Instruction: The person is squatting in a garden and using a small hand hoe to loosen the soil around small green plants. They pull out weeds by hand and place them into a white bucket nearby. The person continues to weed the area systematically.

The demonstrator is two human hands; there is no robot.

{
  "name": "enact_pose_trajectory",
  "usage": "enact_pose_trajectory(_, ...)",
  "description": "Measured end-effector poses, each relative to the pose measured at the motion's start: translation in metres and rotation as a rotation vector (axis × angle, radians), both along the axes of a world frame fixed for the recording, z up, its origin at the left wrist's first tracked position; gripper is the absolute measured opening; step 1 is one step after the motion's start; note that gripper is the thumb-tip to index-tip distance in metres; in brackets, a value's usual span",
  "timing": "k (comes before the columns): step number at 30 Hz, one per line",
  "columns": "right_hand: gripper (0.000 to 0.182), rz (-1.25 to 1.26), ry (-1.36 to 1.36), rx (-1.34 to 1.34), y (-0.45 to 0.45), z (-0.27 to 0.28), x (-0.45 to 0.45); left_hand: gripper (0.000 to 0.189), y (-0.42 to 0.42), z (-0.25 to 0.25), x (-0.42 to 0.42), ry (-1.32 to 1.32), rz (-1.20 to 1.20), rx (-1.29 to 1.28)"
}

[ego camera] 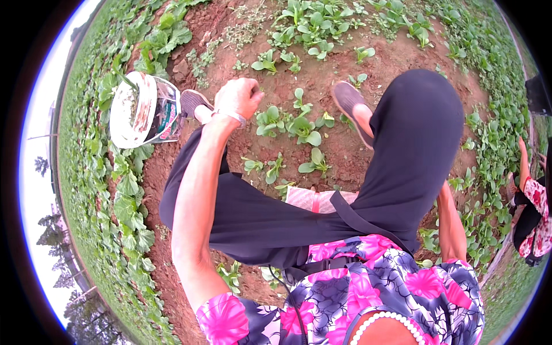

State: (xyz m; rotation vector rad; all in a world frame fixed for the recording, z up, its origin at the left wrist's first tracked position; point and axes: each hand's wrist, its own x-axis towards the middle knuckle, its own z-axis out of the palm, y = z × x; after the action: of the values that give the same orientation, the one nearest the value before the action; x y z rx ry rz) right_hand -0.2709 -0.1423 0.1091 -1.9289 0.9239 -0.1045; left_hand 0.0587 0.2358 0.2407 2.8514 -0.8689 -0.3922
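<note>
My left hand (238, 97) is raised above the soil, wrist ringed by a pale bracelet, its fingers curled in. Nothing shows in its grip, though the palm faces away. Left of it stands a clear plastic bucket (171, 110) with a white rim and handle, bearing writing; whitish and green matter shows at its mouth. My right hand is out of view, the forearm going down behind my right knee. Small leafy green seedlings (304, 129) grow in the reddish soil (258, 146) between my shoes. A denser clump of seedlings (317, 26) lies farther ahead.
A row of broad-leaved plants (129, 207) runs along the left. More leafy crops (496, 129) cover the right side, where another person (537, 211) in floral clothing is partly visible. Beneath my legs lies a pale pinkish object (302, 198) with a red strap.
</note>
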Motion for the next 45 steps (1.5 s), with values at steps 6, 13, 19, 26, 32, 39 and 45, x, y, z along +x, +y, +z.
enact_pose_trajectory(6, 0.023, 0.094, -0.360, -0.013, 0.003, 0.004, 0.019, 0.024, -0.019, -0.073, 0.009, 0.076, 0.036, -0.071)
enact_pose_trajectory(13, 0.020, 0.255, -0.144, 0.064, 0.008, -0.019, 0.076, 0.023, -0.005, -0.144, 0.005, 0.284, 0.113, -0.013)
enact_pose_trajectory(19, 0.017, 0.301, -0.027, -0.062, -0.005, -0.029, 0.141, 0.017, -0.025, -0.177, 0.004, 0.404, 0.138, -0.095)
enact_pose_trajectory(26, 0.014, 0.522, 0.261, -0.180, 0.020, -0.063, 0.215, 0.013, -0.050, -0.228, -0.030, 0.424, 0.145, -0.148)
enact_pose_trajectory(32, 0.015, 0.291, 0.059, 0.097, 0.027, -0.114, 0.241, 0.011, -0.116, -0.227, -0.060, 0.474, 0.070, -0.203)
enact_pose_trajectory(39, 0.011, 0.358, 0.202, -0.111, 0.026, -0.077, 0.213, 0.011, -0.113, -0.228, -0.061, 0.467, 0.172, -0.407)
enact_pose_trajectory(45, 0.019, 0.151, 0.059, 0.052, 0.025, -0.106, 0.247, 0.015, -0.111, -0.234, -0.030, 0.387, 0.481, -0.542)
